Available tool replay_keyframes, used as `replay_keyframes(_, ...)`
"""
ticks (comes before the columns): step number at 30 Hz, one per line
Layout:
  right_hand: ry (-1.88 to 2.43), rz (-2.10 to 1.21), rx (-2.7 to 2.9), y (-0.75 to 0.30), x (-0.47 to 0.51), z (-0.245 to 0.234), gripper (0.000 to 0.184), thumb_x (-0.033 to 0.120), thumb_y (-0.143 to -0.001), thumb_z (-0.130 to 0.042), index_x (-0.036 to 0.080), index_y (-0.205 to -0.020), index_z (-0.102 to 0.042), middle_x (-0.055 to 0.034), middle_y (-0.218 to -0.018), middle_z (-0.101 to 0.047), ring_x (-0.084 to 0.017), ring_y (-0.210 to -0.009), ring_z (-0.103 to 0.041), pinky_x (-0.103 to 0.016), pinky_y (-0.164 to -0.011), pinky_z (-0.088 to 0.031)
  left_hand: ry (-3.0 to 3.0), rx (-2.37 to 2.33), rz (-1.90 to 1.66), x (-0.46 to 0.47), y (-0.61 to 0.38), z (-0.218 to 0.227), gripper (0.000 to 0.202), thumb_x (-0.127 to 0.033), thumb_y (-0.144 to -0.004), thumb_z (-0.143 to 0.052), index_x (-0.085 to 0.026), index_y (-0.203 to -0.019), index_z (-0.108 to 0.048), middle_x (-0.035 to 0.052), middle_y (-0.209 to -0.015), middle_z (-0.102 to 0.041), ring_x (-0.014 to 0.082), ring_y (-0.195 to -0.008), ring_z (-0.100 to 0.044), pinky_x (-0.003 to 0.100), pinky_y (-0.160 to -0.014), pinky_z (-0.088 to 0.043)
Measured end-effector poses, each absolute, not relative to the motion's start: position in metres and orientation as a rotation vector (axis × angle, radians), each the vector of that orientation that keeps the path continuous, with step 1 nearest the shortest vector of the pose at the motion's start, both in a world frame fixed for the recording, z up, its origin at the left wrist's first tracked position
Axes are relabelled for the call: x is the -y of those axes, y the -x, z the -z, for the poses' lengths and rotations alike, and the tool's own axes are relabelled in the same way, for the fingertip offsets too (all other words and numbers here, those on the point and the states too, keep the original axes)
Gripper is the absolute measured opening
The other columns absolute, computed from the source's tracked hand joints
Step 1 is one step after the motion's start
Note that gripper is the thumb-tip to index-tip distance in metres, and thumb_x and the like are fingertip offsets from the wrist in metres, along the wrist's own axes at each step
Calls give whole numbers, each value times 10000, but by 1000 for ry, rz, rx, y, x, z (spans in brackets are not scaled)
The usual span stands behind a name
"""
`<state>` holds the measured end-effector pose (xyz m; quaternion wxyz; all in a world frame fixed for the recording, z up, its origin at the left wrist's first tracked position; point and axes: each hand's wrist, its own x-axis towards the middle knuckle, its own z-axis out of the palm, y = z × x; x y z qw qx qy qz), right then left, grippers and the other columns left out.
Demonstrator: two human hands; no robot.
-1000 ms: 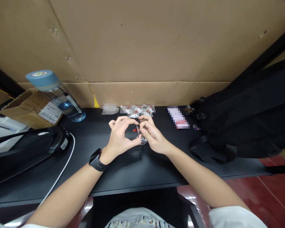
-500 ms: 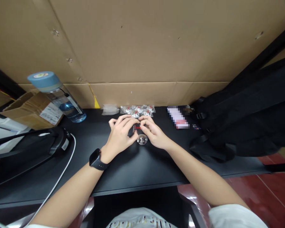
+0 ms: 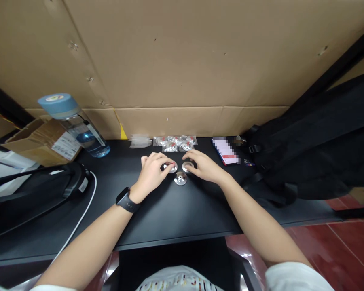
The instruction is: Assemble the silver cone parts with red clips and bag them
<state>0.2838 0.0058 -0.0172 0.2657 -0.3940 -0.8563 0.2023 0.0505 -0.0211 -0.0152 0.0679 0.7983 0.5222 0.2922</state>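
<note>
Your left disc [image 3: 174, 168], a small metal round with a red bit [image 3: 172, 163] on or just over it, lies about midway along the worktop [image 3: 157, 226], nearer its far edge than its near one. Your left hand [image 3: 152, 168] is at its left side, thumb and fingertips close by the red bit; whether that grip pinches anything, you cannot tell from here. The right disc [image 3: 185, 166] sits just beside it, toward the worktop's right end, and your right hand [image 3: 206, 167] reaches over it with thumb and fingers apart, clasping nothing; whether the thumb touches the metal is unclear. The near disc [image 3: 180, 180] lies flat between those two and the near edge, with no hand on it.

The discs look stiff, fairly light and slippery, being smooth and shiny, so take them by opposite sides of the rim, with fingertips square to the edge. A raised middle, as on the near disc, should give a second hold.

Along the far edge lie clear packets [image 3: 172, 144] of similar parts, with flat plastic bags [image 3: 140, 140] to their left. A phone [image 3: 226, 150] lies toward the far right corner, beside a black backpack [image 3: 315, 149]; a water bottle [image 3: 89, 135] stands toward the far left corner.
</note>
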Motion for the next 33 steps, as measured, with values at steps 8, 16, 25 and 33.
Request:
replay_keyframes(8, 1220, -529, 2508, -291, -16, 30, 156, 177, -919, -641, 203, -1030, -748, -69, -1050, -700, -198, -978, -657, -307, -896, -489, -2437, -1591, -738, 11, -50, 30, 165, -357, -968, -599, -306, -958, -756, 7, -966, -763, 227, -1023, -610, 400, -847, -264)
replay_keyframes(16, 1442, -304, 2480, -290, -12, 19, 70, 235, -921, -653, 237, -915, -723, -38, -1030, -722, -215, -1021, -655, -286, -780, -461, -2535, -1618, -618, -14, 13, -1, 165, -340, -941, -578, -266, -1007, -710, 8, -1018, -755, 233, -982, -650, 374, -851, -353)
replay_keyframes(25, 1536, -242, 2472, -289, -9, 13, 107, 221, -963, -580, 216, -906, -671, -45, -1030, -715, -213, -998, -651, -281, -750, -440, -2712, -1588, -520, -8, 0, 18, 331, -243, -947, -502, -266, -1241, -651, 66, -1238, -693, 273, -1141, -606, 411, -914, -400)
replay_keyframes(33, 1491, -227, 2477, -289, -9, 14, 137, 261, -979, -570, 207, -912, -676, -71, -1043, -699, -224, -1004, -632, -294, -768, -462, -2583, -2077, -578, -24, 20, 32, 353, -260, -960, -434, -223, -1162, -721, 123, -1382, -633, 333, -1275, -503, 506, -957, -390)
